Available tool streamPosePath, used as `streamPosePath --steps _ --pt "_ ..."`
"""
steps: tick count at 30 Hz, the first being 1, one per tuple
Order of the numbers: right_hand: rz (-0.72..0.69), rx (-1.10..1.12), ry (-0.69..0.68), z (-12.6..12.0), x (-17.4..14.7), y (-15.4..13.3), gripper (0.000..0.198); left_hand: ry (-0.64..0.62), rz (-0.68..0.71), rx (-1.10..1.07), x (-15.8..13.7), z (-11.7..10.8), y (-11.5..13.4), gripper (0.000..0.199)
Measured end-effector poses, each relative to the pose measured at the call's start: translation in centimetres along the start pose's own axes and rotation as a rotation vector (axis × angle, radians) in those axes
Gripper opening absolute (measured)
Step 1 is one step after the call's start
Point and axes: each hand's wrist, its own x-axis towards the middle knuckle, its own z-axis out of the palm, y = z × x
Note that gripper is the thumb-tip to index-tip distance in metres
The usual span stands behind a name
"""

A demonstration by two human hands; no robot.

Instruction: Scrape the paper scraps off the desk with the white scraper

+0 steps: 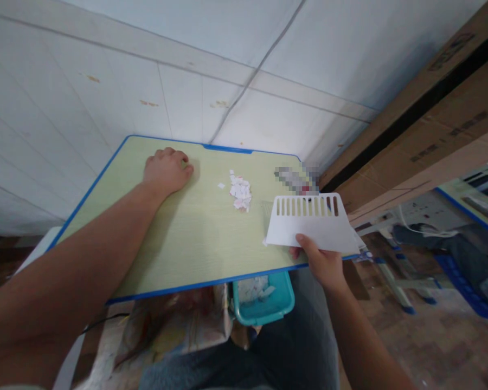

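My left hand (166, 170) rests on the pale green tabletop (179, 233) near its back left, with loosely bent fingers, a gap at the thumb and nothing visible in it. My right hand (323, 265) grips a white slotted panel (309, 227) by its near edge, thumb on top; a row of slots runs along the far edge. The panel is above the right part of the tabletop. Between the hands lies a small heap of white paper scraps (241, 192). One loose scrap (221, 186) sits just left of the heap.
A teal basket (284, 311) with white scraps inside sits below the table's front edge. A pixelated object (295, 180) lies at the back right. Cardboard boxes (423, 124) line the right side. A cable (252, 76) runs down the wall behind the table.
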Motion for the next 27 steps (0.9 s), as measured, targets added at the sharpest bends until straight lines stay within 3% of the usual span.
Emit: streamPosePath --steps 16,27 --pt "0.02 0.065 -0.191 -1.9 -0.5 0.1 0.05 -0.002 -0.053 -0.071 0.2 0.4 -0.1 0.055" --pt "0.145 0.057 -0.158 -2.2 -2.5 0.6 0.044 -0.042 -0.021 0.055 -0.2 -0.2 -0.2 0.05"
